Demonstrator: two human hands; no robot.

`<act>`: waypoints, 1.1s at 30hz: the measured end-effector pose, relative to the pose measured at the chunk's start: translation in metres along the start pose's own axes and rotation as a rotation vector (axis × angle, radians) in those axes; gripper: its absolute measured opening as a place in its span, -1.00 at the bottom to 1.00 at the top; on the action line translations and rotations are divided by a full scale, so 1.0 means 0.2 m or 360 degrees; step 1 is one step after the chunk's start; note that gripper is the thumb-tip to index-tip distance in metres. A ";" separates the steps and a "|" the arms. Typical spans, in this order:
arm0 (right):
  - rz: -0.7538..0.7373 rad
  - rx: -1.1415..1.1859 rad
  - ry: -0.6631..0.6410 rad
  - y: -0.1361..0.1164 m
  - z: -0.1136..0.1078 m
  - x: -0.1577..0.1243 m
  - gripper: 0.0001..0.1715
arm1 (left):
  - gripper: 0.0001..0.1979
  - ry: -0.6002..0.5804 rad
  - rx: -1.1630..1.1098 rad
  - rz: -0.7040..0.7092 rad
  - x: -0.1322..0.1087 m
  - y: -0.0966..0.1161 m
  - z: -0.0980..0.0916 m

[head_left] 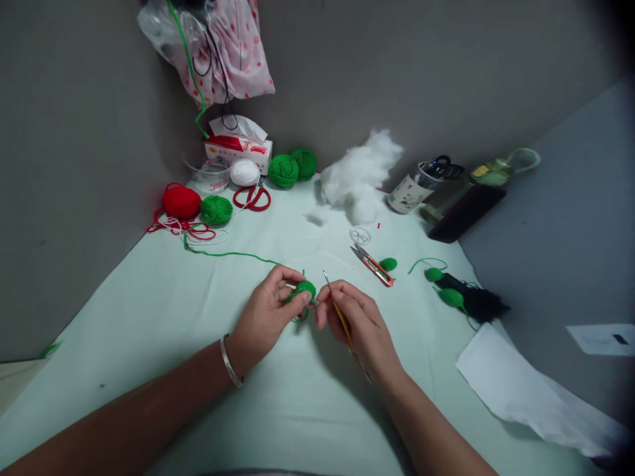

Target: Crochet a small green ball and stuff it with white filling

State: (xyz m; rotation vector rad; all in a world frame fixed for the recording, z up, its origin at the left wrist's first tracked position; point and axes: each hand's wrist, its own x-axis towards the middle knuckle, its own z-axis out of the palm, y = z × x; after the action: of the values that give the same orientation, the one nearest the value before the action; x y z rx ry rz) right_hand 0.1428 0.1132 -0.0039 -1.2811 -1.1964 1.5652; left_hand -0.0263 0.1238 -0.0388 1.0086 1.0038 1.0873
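Observation:
My left hand (270, 304) pinches a small round green crochet piece (304, 288) between thumb and fingers. From it a strand of green yarn (231, 254) runs back over the table to a green yarn ball (216, 209) at the left. My right hand (360, 318) is closed around a crochet hook (342, 318) with a yellow handle. The hook's metal tip points up and away, apart from the green piece. Something small between the two hands, near the fingertips, is too small to make out.
Orange-handled thread snips (373, 265) lie beyond my right hand beside a small green piece (388, 264). White stuffing (360, 178), red scissors (252, 198), a red yarn ball (181, 200) and a tissue box (241, 149) stand at the back. Further right are a pen cup (407, 192) and white tissue (516, 383).

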 end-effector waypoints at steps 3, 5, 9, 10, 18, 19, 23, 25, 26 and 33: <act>0.0144 0.0024 -0.0182 -0.02 -0.01 -0.02 -0.70 | -0.79 0.0069 0.0046 0.0076 0.00 0.00 -0.01; 0.0233 0.0055 -0.0324 -0.03 -0.01 -0.02 -0.70 | -0.78 0.0108 0.0080 0.0136 0.00 0.00 -0.01; 0.0361 0.0199 -0.0490 -0.04 -0.01 -0.02 -0.71 | -0.78 0.0113 0.0138 0.0198 -0.01 0.00 -0.01; 0.0381 0.0233 -0.0505 -0.04 -0.01 -0.01 -0.72 | -0.78 0.0106 0.0149 0.0205 -0.01 0.00 -0.01; 0.0468 0.0514 -0.0534 -0.02 -0.04 0.00 -0.74 | -0.78 0.0100 0.0214 0.0238 -0.02 0.00 -0.01; 0.0479 0.0557 -0.0551 -0.02 -0.04 0.00 -0.75 | -0.78 0.0098 0.0219 0.0242 -0.02 0.00 -0.01; 0.0525 0.0628 -0.0584 -0.02 -0.05 0.02 -0.76 | -0.77 0.0097 0.0239 0.0254 -0.02 -0.01 -0.02; 0.0525 0.0629 -0.0558 -0.01 -0.05 0.03 -0.77 | -0.78 0.0088 0.0247 0.0257 -0.01 -0.02 -0.02; 0.0520 0.0621 -0.0542 -0.01 -0.06 0.04 -0.77 | -0.78 0.0082 0.0249 0.0257 -0.01 -0.03 -0.02; 0.0125 -0.0158 -0.0249 -0.04 0.01 -0.04 -0.67 | -0.85 -0.0002 0.0219 0.0246 0.00 -0.01 0.00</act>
State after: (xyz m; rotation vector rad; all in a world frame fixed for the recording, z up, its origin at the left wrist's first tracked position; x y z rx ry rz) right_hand 0.1436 0.1066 0.0057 -1.3019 -1.3510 1.7074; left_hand -0.0256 0.1230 -0.0407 1.2143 1.0235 1.1555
